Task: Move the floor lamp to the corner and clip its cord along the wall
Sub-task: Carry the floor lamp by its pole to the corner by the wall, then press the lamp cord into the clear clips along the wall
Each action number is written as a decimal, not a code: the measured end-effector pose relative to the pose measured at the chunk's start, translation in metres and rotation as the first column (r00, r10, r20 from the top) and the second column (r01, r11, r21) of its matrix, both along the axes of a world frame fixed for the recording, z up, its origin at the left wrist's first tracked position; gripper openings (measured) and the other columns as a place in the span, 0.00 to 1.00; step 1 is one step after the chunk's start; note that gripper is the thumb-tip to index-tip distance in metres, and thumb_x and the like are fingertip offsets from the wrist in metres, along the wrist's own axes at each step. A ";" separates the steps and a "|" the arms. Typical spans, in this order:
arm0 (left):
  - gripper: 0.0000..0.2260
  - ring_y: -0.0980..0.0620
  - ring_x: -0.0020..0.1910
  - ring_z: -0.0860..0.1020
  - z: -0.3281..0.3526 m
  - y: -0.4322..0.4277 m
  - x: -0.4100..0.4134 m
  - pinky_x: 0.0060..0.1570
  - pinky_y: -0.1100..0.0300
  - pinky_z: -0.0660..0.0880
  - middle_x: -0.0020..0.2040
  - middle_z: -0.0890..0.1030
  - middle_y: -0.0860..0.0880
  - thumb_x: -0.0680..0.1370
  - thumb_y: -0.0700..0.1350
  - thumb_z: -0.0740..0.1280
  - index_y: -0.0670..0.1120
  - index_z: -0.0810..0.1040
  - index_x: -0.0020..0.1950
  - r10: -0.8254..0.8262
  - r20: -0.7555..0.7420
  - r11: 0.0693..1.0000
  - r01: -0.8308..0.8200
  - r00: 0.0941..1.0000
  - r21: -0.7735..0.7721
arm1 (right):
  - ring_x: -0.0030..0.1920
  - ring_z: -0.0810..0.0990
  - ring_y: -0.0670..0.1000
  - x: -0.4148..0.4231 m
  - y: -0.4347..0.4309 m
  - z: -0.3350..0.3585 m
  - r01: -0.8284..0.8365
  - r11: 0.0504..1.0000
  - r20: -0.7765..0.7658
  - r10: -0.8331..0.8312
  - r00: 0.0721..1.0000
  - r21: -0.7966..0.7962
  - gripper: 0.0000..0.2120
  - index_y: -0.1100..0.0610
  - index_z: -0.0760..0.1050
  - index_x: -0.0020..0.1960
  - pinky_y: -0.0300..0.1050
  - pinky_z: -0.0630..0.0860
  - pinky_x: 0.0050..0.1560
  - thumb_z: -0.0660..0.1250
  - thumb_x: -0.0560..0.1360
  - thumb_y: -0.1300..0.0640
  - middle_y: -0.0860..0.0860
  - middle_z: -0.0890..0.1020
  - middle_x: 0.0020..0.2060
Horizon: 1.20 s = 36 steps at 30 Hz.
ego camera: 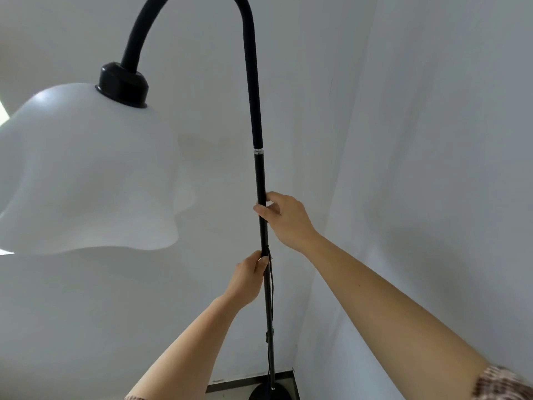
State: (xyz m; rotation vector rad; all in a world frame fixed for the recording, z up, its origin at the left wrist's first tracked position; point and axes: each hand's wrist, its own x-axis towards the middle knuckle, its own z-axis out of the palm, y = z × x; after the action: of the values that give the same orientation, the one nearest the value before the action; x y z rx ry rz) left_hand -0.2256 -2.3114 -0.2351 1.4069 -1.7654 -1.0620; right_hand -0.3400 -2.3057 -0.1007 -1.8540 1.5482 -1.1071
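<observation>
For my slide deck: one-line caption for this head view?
Both hands, left below right, grip the floor lamp's pole in a wall corner.

The curved neck [190,13] of the floor lamp leaves the top edge at its crest. The white shade [86,174] is cut by the left edge. The round base [269,393] is cropped by the bottom edge. The left hand [248,280] hides a stretch of the pole [260,174]; its fingers are out of sight behind the pole. Below that hand, the cord [271,287] is too thin to trace to the base. The patterned sleeve [501,383] is blurred and cropped.
</observation>
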 end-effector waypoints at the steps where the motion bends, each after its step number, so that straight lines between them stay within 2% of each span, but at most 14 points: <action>1: 0.13 0.48 0.42 0.75 0.001 -0.001 0.001 0.40 0.55 0.69 0.44 0.78 0.44 0.81 0.49 0.54 0.43 0.75 0.51 0.006 0.007 1.000 -0.006 1.000 0.003 | 0.39 0.79 0.50 0.001 -0.002 0.001 -0.001 1.000 -0.008 0.001 1.000 -0.004 0.11 0.57 0.78 0.53 0.39 0.74 0.41 0.64 0.77 0.51 0.48 0.79 0.34; 3: 0.11 0.48 0.42 0.75 0.002 -0.002 0.003 0.38 0.56 0.68 0.42 0.77 0.45 0.81 0.49 0.55 0.47 0.75 0.49 0.019 0.008 1.000 -0.020 1.000 0.013 | 0.41 0.79 0.51 0.003 -0.004 0.000 -0.012 1.000 -0.022 0.012 1.000 0.004 0.11 0.57 0.78 0.54 0.41 0.74 0.43 0.64 0.77 0.51 0.50 0.80 0.36; 6: 0.09 0.47 0.43 0.77 0.004 0.000 0.004 0.36 0.57 0.67 0.40 0.76 0.47 0.81 0.50 0.55 0.50 0.74 0.49 0.024 0.004 0.999 -0.024 1.000 0.025 | 0.47 0.81 0.53 0.002 -0.005 -0.004 -0.024 0.999 -0.034 0.024 0.999 0.022 0.12 0.57 0.79 0.54 0.42 0.75 0.46 0.64 0.77 0.51 0.55 0.84 0.46; 10: 0.11 0.41 0.47 0.79 0.008 0.005 0.002 0.38 0.56 0.69 0.42 0.78 0.45 0.81 0.49 0.55 0.49 0.77 0.53 0.029 0.023 0.999 -0.029 0.999 0.025 | 0.45 0.80 0.49 -0.003 -0.001 -0.008 -0.024 0.999 0.011 0.024 1.000 0.024 0.10 0.56 0.79 0.52 0.34 0.72 0.43 0.65 0.76 0.51 0.51 0.83 0.45; 13: 0.13 0.41 0.49 0.80 0.010 0.009 0.001 0.42 0.54 0.73 0.46 0.81 0.44 0.81 0.49 0.56 0.47 0.77 0.57 0.049 0.044 0.999 -0.050 0.998 0.013 | 0.45 0.80 0.45 -0.007 0.003 -0.011 -0.027 0.999 0.042 0.026 0.999 0.027 0.10 0.53 0.80 0.53 0.33 0.72 0.44 0.66 0.76 0.50 0.48 0.83 0.45; 17: 0.10 0.44 0.45 0.81 0.015 0.014 0.004 0.45 0.54 0.76 0.43 0.80 0.49 0.80 0.49 0.57 0.50 0.77 0.53 0.090 0.025 0.995 -0.091 0.996 0.041 | 0.44 0.79 0.41 -0.015 0.012 -0.019 0.002 0.999 0.072 -0.006 0.997 0.049 0.14 0.53 0.79 0.56 0.32 0.70 0.43 0.66 0.75 0.47 0.45 0.81 0.45; 21: 0.11 0.51 0.42 0.81 0.015 0.020 0.009 0.50 0.54 0.77 0.42 0.80 0.53 0.80 0.48 0.59 0.48 0.78 0.56 0.127 -0.040 0.989 -0.124 0.991 0.080 | 0.47 0.81 0.50 -0.024 0.022 -0.046 0.068 0.994 0.130 -0.079 0.988 0.084 0.09 0.54 0.80 0.53 0.41 0.75 0.51 0.63 0.77 0.55 0.50 0.83 0.48; 25: 0.12 0.54 0.45 0.81 0.013 0.028 0.014 0.51 0.56 0.76 0.48 0.82 0.51 0.81 0.46 0.58 0.48 0.79 0.58 0.143 -0.115 0.984 -0.128 0.983 0.124 | 0.51 0.79 0.50 -0.023 0.032 -0.090 0.065 0.965 0.032 -0.075 0.997 0.255 0.11 0.57 0.80 0.53 0.39 0.73 0.53 0.61 0.76 0.63 0.53 0.83 0.53; 29: 0.13 0.60 0.46 0.81 0.011 0.034 0.013 0.50 0.58 0.76 0.47 0.83 0.55 0.81 0.45 0.56 0.55 0.79 0.47 0.172 -0.193 0.974 -0.138 0.966 0.178 | 0.49 0.78 0.50 -0.009 0.039 -0.127 0.025 0.924 -0.003 -0.025 1.000 0.382 0.14 0.58 0.79 0.53 0.39 0.73 0.49 0.60 0.73 0.67 0.52 0.81 0.50; 31: 0.14 0.61 0.46 0.81 0.012 0.037 0.013 0.48 0.60 0.77 0.45 0.83 0.58 0.81 0.46 0.57 0.58 0.79 0.43 0.192 -0.231 0.969 -0.146 0.954 0.200 | 0.47 0.79 0.51 -0.003 0.041 -0.138 0.040 0.922 0.005 -0.046 0.999 0.385 0.09 0.58 0.79 0.51 0.42 0.76 0.47 0.63 0.73 0.64 0.51 0.82 0.47; 33: 0.13 0.60 0.47 0.81 0.011 0.039 0.015 0.46 0.61 0.77 0.47 0.83 0.58 0.81 0.46 0.57 0.57 0.79 0.45 0.208 -0.261 0.963 -0.151 0.943 0.222 | 0.44 0.79 0.51 -0.002 0.041 -0.144 0.057 0.922 0.019 -0.069 0.997 0.383 0.05 0.57 0.78 0.49 0.42 0.76 0.43 0.65 0.75 0.58 0.52 0.82 0.44; 36: 0.12 0.56 0.50 0.81 0.003 0.042 0.019 0.47 0.60 0.76 0.53 0.82 0.51 0.81 0.44 0.56 0.49 0.78 0.56 0.231 -0.257 0.950 -0.160 0.938 0.268 | 0.41 0.77 0.51 -0.008 0.042 -0.145 0.084 0.919 0.023 -0.100 0.995 0.385 0.05 0.56 0.77 0.49 0.40 0.71 0.38 0.64 0.77 0.55 0.52 0.80 0.42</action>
State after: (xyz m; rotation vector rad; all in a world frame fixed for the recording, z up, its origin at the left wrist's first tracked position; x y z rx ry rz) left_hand -0.2064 -2.2695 -0.2324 1.4552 -1.2926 -1.3309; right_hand -0.3480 -2.2640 -0.2455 -1.4985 1.7008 -0.8016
